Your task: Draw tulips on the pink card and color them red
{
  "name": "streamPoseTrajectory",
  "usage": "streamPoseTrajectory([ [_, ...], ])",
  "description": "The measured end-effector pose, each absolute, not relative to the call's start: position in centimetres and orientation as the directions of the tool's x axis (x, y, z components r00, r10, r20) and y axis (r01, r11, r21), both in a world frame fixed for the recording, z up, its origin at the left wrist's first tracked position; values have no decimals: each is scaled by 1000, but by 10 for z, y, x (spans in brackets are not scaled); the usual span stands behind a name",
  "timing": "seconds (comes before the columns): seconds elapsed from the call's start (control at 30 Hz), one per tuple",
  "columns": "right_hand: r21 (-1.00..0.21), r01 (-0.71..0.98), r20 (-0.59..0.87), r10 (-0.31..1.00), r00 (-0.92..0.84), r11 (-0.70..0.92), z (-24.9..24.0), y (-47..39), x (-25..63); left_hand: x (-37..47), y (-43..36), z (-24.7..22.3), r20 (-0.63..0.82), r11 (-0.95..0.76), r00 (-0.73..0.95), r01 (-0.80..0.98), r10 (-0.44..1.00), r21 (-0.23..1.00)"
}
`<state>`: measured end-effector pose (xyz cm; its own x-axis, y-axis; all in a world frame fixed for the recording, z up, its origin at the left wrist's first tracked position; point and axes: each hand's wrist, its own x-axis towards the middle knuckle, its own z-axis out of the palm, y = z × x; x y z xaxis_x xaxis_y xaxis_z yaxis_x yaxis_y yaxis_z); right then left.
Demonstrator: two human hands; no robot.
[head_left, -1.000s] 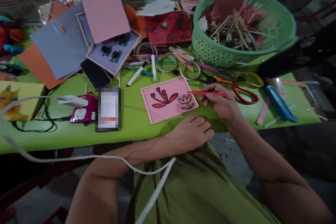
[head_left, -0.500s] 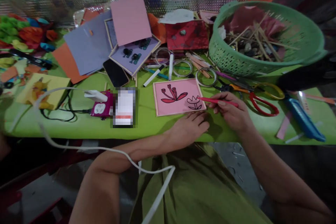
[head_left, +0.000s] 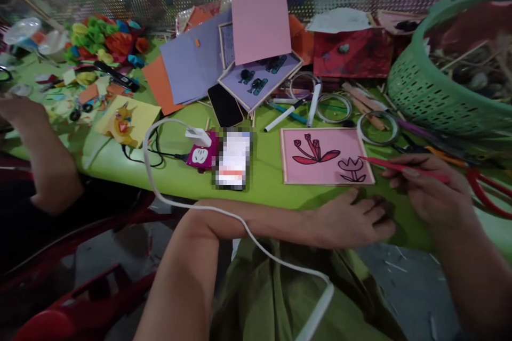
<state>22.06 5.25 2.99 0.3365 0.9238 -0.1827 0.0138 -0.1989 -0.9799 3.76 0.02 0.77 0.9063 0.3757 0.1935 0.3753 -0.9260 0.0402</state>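
A pink card (head_left: 324, 141) with a thin pale frame lies on the green tabletop. It carries red-filled flowers outlined in black, and a black tulip outline without fill at its lower right. My right hand (head_left: 436, 184) grips a red felt-tip pen (head_left: 408, 168), its tip by the tulip at the card's right edge. Below the card, at the table's front edge, my left hand (head_left: 356, 221) rests with bent, slightly parted fingers and nothing visible in them.
A green basket (head_left: 408, 85) of sticks stands at right, near red-handled scissors (head_left: 486, 194). Tape rolls (head_left: 378, 128) and markers (head_left: 284, 115) lie behind the card. Left are a phone (head_left: 234, 160), a power socket (head_left: 200, 154) with white cable, and another person's arm (head_left: 44, 144).
The view has swung left, bringing another person's arm in. My left hand has drawn back from the card's lower edge. My right hand still holds the pen beside the tulip.
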Motion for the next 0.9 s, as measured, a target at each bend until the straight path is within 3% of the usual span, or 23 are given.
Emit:
streamPoseTrajectory([
  [0.2,-985,13,-156,922,354,-171,31,51,219,39,-5,7,126,-923,917,384,379,-18],
  [0.43,-984,-27,-175,955,240,-173,22,56,232,35,-3,12,46,-931,933,359,356,-74],
  [0.6,-994,-36,-107,987,121,-103,23,58,234,33,1,5,99,-928,927,368,361,-62],
  [0.73,-999,-6,-50,981,187,-50,18,54,236,32,5,1,138,-935,929,352,344,-39],
  [0.9,-999,19,-33,980,198,-38,16,49,238,30,9,9,71,-943,940,332,333,21],
])
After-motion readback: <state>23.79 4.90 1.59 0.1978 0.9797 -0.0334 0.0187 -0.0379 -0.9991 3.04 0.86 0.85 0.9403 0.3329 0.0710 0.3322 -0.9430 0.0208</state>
